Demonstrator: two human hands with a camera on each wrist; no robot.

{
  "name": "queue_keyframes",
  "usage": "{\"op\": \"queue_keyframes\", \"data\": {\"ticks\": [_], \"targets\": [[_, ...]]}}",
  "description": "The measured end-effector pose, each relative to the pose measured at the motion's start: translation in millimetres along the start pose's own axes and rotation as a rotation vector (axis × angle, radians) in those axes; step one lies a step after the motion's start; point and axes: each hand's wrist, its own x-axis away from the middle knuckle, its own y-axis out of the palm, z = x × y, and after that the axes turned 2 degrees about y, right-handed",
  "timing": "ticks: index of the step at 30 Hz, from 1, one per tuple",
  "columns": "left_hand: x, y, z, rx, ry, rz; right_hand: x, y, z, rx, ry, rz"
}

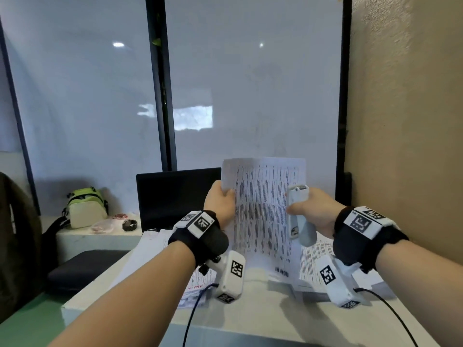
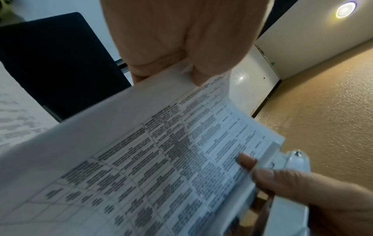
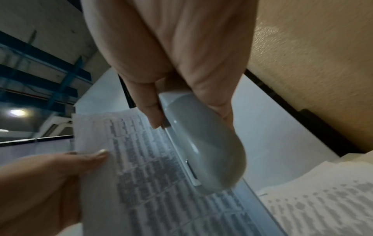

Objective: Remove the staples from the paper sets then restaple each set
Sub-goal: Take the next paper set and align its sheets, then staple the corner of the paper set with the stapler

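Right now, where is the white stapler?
In the head view the white stapler is up in the air, gripped by the right hand, at the right edge of the printed paper set that the left hand holds.

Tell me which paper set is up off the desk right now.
The printed paper set between both hands; the other paper sets lie flat on the desk.

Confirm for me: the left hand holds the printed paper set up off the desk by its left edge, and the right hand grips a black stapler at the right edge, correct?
Not quite: the stapler is white or pale grey, not black, as the right wrist view shows plainly. The rest stands: the left hand holds the paper set up by its left edge, and the right hand grips the stapler at the right edge.
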Motion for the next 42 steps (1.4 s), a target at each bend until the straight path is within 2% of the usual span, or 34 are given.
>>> {"op": "queue_keyframes", "data": {"ticks": [3, 6, 10, 21, 26, 29, 32, 35, 42], "targets": [[3, 8, -15, -0.015, -0.08, 0.051, 6, 13, -3, -0.016, -0.01, -0.064], [10, 6, -37, -0.056, -0.165, 0.038, 15, 21, 6, 0.108, 0.032, -0.118], [23, -1, -39, -0.011, -0.219, 0.103, 19, 17, 15, 0.189, 0.059, -0.105], [14, -5, -29, -0.029, -0.174, -0.062, 5, -13, 2, 0.32, 0.003, 0.01], [8, -11, -30, 0.012, -0.14, -0.058, 7, -21, -33, 0.418, -0.17, 0.149], [4, -14, -20, 0.045, -0.126, -0.093, 7, -20, -63, 0.292, -0.374, 0.287], [4, -12, -7, 0.03, -0.083, -0.12, 15, -9, -94, 0.049, -0.516, 0.276], [9, -9, 5, 0.04, -0.057, -0.139, 14, 8, -109, -0.061, -0.571, 0.237], [15, -2, 11, 0.179, -0.077, -0.176, 8, 34, -116, -0.241, -0.606, 0.251]]}}
